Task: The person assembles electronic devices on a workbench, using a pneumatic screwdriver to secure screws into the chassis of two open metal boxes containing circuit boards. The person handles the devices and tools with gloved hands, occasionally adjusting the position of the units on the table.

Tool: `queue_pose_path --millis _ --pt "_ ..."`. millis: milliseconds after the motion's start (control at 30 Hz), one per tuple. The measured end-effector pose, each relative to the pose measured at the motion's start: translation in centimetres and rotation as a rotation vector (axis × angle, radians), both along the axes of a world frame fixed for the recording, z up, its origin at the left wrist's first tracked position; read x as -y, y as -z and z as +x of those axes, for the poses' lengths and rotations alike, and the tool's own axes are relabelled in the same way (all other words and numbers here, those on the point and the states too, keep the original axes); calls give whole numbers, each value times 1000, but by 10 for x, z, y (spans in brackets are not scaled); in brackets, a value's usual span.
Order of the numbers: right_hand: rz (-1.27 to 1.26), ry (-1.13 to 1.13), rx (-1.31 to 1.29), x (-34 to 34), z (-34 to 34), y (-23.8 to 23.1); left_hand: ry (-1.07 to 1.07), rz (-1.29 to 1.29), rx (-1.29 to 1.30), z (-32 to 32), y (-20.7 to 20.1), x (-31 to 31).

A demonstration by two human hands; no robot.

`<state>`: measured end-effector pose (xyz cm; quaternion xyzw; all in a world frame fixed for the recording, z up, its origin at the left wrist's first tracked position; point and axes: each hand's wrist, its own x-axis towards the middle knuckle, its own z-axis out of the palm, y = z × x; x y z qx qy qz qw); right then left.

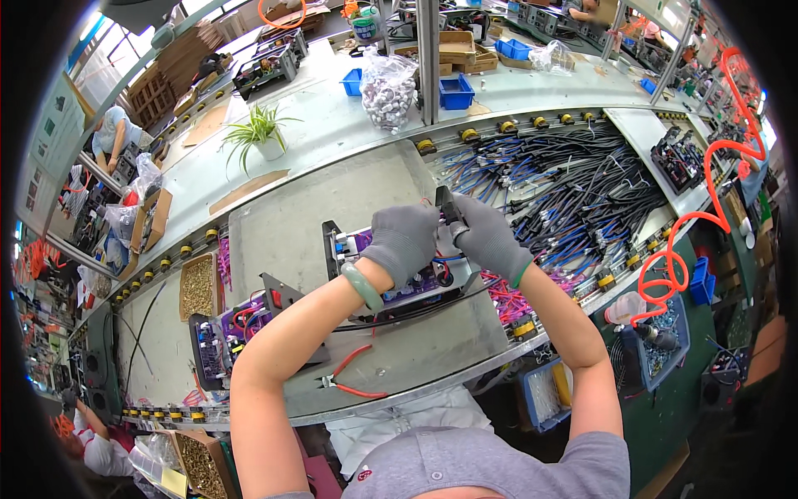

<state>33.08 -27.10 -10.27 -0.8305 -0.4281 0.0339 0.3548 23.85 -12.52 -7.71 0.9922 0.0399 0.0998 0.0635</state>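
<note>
From here I see both forearms reach in from seven and five o'clock, elbows bent, wrists converging over a purple-boarded assembly (418, 293) at the worker's twelve o'clock. The gloved right hand (492, 241) angles inward, its fingers pinching a black end panel (449, 205). The left hand (403, 241) curls knuckles-up beside it; its fingertips are hidden, so I can't tell its grip. Red-handled pliers (362, 392) lie at the assembly's seven o'clock.
</note>
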Motion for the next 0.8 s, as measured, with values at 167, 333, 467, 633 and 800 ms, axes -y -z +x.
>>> queue_pose_path --millis 167,333,467,633,800 --pt "17 29 -13 -3 -5 -4 89 101 87 10 11 0" --pt "16 45 -140 2 -10 -18 40 102 -6 4 -1 2" --pt "157 -6 -165 -1 0 3 -28 -79 -180 -14 -33 -10" --pt "281 34 -246 13 4 12 -59 -389 200 -111 -79 -97" --pt "434 81 281 3 -30 -14 -614 -291 350 -345 -48 -228"
